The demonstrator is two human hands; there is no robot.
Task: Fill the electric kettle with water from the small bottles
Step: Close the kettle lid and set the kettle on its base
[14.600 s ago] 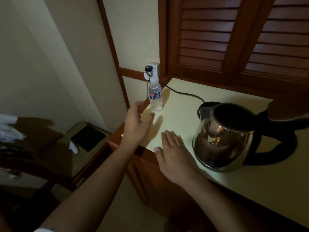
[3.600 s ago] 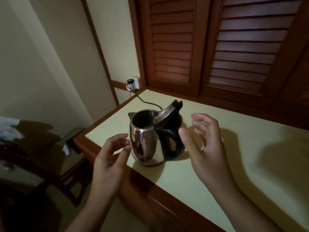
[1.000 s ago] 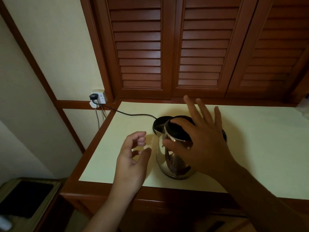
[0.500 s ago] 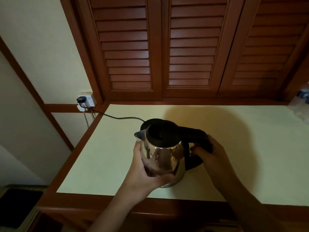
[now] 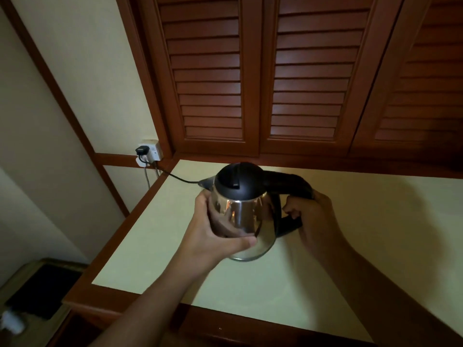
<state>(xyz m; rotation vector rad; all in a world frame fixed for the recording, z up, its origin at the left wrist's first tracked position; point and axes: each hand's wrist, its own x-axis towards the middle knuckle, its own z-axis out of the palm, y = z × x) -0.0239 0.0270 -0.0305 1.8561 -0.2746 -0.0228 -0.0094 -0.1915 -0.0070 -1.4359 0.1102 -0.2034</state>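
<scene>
Single view: head-worn wide-angle cam., set above the near edge of the table. Axis runs fwd and down, facing the louvred doors behind the table. Close range: forearms enter from the bottom edge; left hand and right hand hold the kettle at frame centre, near the lens. Lens splays verticals outward twd the corners. Left margin takes in the side wall w/ socket. Table fills the lower right; its right end runs out of frame.

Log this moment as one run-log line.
left hand grips kettle body | right hand grips handle | lid shut | cord plugged into wall socket | bottles not in view
</scene>
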